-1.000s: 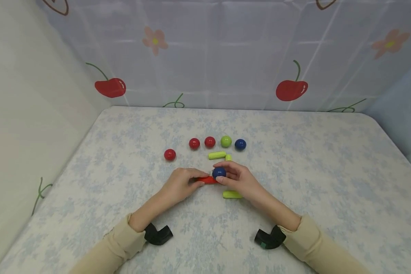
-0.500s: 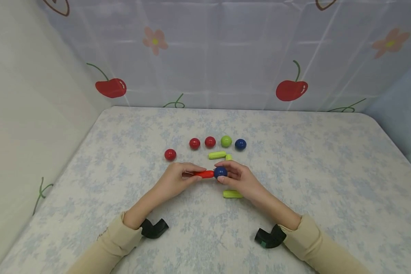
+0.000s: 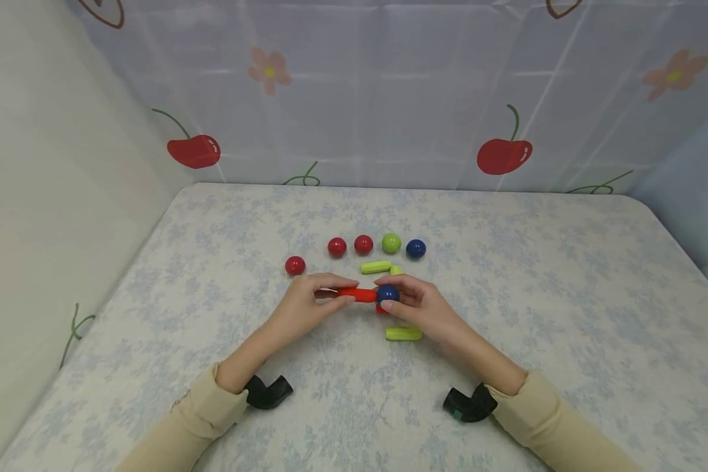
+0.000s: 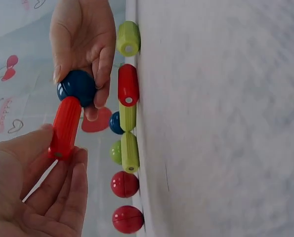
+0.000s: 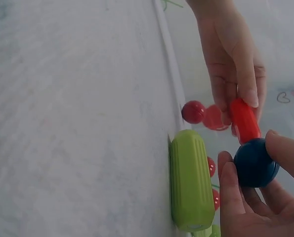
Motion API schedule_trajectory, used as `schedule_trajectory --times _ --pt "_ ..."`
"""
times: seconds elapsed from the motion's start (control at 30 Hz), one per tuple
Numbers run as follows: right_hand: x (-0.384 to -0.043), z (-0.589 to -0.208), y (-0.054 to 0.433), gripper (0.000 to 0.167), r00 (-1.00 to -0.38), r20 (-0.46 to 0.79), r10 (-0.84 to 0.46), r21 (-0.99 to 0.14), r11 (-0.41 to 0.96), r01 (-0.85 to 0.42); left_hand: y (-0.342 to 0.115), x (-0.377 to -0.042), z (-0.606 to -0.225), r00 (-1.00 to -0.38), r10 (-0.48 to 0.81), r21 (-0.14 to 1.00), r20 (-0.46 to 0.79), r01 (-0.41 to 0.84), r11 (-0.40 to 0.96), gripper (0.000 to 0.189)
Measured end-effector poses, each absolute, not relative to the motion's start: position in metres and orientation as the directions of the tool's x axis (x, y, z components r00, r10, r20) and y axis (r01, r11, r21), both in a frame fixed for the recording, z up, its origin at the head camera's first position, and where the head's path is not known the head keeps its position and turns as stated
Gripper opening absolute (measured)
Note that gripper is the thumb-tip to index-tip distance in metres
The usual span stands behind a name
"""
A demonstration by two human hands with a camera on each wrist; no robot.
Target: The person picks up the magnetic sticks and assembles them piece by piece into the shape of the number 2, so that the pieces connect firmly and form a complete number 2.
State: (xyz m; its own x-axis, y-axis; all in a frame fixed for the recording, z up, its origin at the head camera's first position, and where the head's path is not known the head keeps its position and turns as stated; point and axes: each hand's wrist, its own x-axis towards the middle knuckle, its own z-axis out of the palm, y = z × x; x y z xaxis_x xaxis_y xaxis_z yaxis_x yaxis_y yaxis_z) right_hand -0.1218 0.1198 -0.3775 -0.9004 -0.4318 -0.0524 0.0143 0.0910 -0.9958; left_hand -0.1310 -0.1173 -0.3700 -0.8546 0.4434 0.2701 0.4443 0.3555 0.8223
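Red rod [image 3: 360, 295] pinched by left hand [image 3: 305, 303], touching blue ball [image 3: 388, 293] gripped by right hand [image 3: 428, 307], wide table [image 3: 566, 288], far edge [image 3: 448, 191] well beyond

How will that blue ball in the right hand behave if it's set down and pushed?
The blue ball would probably roll easily, since it's round. Its glossy highlights suggest a smooth, perhaps slippery surface. If the red stick touching it is attached, which I can't tell, that would likely curb the rolling.

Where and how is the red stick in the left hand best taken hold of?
Probably grip the red stick by its left end, coming from the left, across its ribbed sides: the right end meets the blue ball, held by the right hand.
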Motion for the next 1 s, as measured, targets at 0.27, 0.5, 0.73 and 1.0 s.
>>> schedule_trajectory --times 0.27,0.5,0.73,1.0 --pt "-0.122 -0.375 0.126 0.04 -0.915 -0.063 -0.398 -0.992 0.124 0.014 -0.141 -0.147 -0.361 -0.888 0.315 0.782 0.336 0.449 0.432 0.024" --pt "-0.123 -0.373 0.129 0.04 -0.923 -0.078 -0.378 -0.993 0.108 0.04 -0.171 -0.159 -0.358 -0.928 0.266 0.721 0.259 0.369 0.587 0.041" --pt "-0.123 -0.375 0.128 0.041 -0.917 -0.089 -0.388 -0.993 0.101 0.053 -0.181 -0.164 -0.375 -0.94 0.322 0.644 0.108 0.314 0.698 0.047" --pt "-0.122 -0.375 0.129 0.04 -0.914 -0.093 -0.395 -0.994 0.084 0.065 -0.177 -0.165 -0.38 -0.93 0.339 0.568 0.144 0.358 0.741 0.041"
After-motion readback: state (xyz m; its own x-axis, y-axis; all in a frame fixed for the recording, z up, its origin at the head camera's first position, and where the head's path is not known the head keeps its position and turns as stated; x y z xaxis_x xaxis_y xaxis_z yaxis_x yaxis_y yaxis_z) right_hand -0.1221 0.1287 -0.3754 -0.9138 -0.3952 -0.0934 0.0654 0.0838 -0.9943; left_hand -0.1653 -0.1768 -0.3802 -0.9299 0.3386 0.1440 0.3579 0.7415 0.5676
